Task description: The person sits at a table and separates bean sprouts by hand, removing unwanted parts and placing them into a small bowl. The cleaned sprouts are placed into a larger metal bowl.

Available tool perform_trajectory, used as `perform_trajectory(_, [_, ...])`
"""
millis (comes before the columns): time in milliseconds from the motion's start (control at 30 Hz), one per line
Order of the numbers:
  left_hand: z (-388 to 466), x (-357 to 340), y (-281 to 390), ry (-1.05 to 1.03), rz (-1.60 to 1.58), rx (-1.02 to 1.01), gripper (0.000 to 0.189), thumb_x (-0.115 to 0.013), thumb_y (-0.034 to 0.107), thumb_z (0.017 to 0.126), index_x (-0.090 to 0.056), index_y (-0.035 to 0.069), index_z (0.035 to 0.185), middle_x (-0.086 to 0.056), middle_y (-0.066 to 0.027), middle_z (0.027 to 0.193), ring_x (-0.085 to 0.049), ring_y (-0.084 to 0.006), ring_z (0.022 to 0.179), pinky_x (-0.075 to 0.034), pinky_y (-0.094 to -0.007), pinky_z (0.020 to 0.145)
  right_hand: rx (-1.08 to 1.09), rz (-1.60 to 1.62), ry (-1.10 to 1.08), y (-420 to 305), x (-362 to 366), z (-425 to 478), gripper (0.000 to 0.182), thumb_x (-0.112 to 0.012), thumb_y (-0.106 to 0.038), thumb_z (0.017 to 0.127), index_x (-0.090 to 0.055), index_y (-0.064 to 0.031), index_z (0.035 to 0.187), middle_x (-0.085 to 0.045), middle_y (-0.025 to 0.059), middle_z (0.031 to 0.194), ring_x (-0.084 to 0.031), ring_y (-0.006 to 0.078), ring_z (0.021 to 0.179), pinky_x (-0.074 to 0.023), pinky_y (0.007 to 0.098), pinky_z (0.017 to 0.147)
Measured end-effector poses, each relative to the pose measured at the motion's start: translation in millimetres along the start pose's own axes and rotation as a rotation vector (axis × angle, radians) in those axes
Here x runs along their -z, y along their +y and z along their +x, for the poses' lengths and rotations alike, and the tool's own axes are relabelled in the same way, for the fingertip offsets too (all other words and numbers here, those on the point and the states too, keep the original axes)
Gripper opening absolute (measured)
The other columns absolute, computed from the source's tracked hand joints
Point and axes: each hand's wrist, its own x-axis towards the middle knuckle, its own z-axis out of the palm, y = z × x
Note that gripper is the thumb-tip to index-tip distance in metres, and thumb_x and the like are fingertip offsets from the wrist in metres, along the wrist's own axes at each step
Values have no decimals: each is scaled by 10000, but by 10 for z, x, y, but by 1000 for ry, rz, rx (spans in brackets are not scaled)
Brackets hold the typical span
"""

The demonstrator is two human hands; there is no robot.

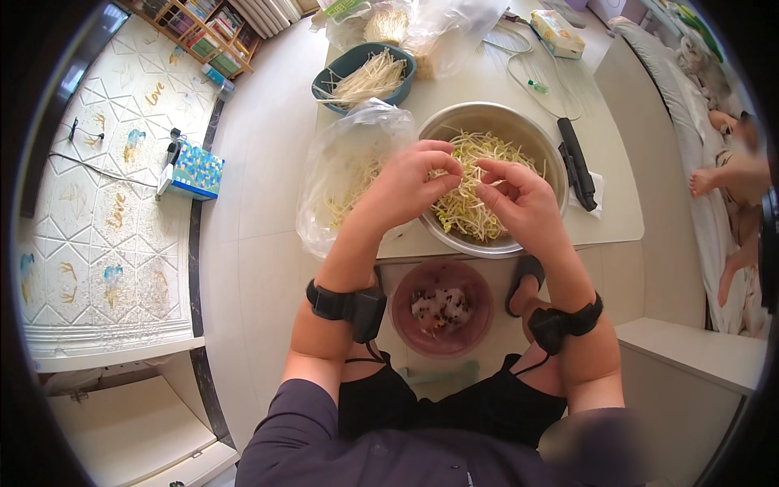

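Note:
Both my hands are over a stainless steel bowl (441,122) heaped with yellow-headed bean sprouts (468,225). My left hand (423,173) has thumb and forefinger drawn together near the bowl's middle. Facing it, my right hand (517,195) has its fingers curled and its thumb close to the forefinger. Whether a thin sprout is between either hand's fingertips is too fine to tell. Left of the bowl lies a clear plastic bag (322,182) with more bean sprouts inside, partly behind my left forearm.
A dark teal basin (401,91) holds enoki mushrooms (371,79). A black handled object (577,164) lies right of the bowl; a tissue pack (557,33) and cable are farther back. Below the table edge stands a reddish bin (405,329) with scraps. Another person (739,173) is on a bed at right.

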Motion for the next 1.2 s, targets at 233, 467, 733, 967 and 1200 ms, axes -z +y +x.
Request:
perform_trajectory(233, [20, -18, 57, -70, -207, 44, 168, -719, 193, 932, -729, 40, 999, -624, -112, 1286, -606, -198, 1126, -498, -334, 936, 15, 12, 4, 77, -16, 43, 171, -697, -104, 953, -694, 12, 1078, -647, -7, 924, -575, 49, 764, -481, 216, 661])
perform_trajectory(467, [9, 4, 61, -30, -68, 3, 165, -707, 182, 901, -719, 31, 967, -645, -130, 1245, -630, -248, 1099, -500, -357, 928, 73, -266, -1, -6, -16, 49, 129, -691, -113, 880, -700, -3, 945, -671, 129, 817, -666, 233, 762, -532, 336, 690])
perform_trajectory(733, [0, -89, 68, -8, 129, -71, 177, -669, 176, 892, -711, 11, 943, -661, -161, 1205, -649, -335, 1057, -499, -392, 942, 193, -580, 13, 70, 7, 3, 107, -675, -101, 819, -685, -19, 887, -655, 148, 832, -645, 338, 759, -527, 414, 700])
perform_trajectory(967, [-35, -21, 12, 63, 107, -104, 191, -676, 167, 901, -732, 13, 1000, -684, -147, 1180, -667, -287, 1036, -531, -359, 879, -5, -302, -275, -271, 107, -63, 133, -659, -62, 820, -723, -21, 928, -684, 156, 849, -671, 312, 776, -542, 382, 696])
perform_trajectory(1200, [-72, 281, -121, 201, 88, 12, 186, -681, 117, 906, -740, 33, 1062, -707, -118, 1141, -684, -227, 1003, -541, -336, 887, 229, -198, -748, -295, -31, -277, 124, -671, -2, 813, -732, -24, 919, -709, 111, 852, -690, 284, 768, -554, 355, 686])
